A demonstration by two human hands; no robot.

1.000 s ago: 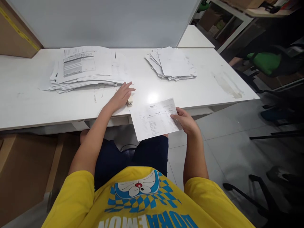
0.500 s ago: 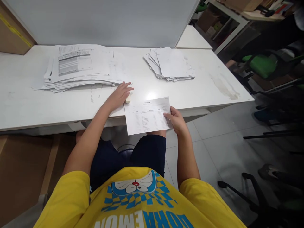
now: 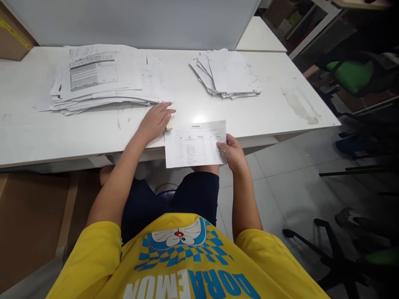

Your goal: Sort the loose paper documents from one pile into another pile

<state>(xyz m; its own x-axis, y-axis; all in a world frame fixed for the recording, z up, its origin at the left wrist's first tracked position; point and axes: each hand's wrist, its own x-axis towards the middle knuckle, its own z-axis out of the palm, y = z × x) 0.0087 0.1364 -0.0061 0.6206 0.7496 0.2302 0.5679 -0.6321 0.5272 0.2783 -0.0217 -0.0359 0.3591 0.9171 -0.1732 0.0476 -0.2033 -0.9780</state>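
My right hand [image 3: 234, 153] pinches the right edge of a printed sheet of paper [image 3: 196, 145], thumb on top. The sheet, covered with columns of small print, overhangs the front edge of the desk above my lap. My left hand [image 3: 156, 120] rests on the desk by the sheet's upper left corner, its fingers stretched out and apart. Beside its thumb lies a small cream-coloured object [image 3: 169, 125], partly hidden; I cannot make out its kind. Beyond my left hand is a wide stack of papers [image 3: 127, 79], and further right a smaller paper stack [image 3: 229, 74].
A grey panel [image 3: 140, 23] borders the back of the white desk [image 3: 274, 112]. Cardboard boxes stand at the far left [image 3: 14, 39] and below the desk at left [image 3: 28, 224]. On the right are a green-seated chair [image 3: 353, 77] and a black chair base [image 3: 330, 245].
The view has tilted slightly, so the desk and stacks appear higher. Both hands keep almost the same pose, the right one still on the sheet.
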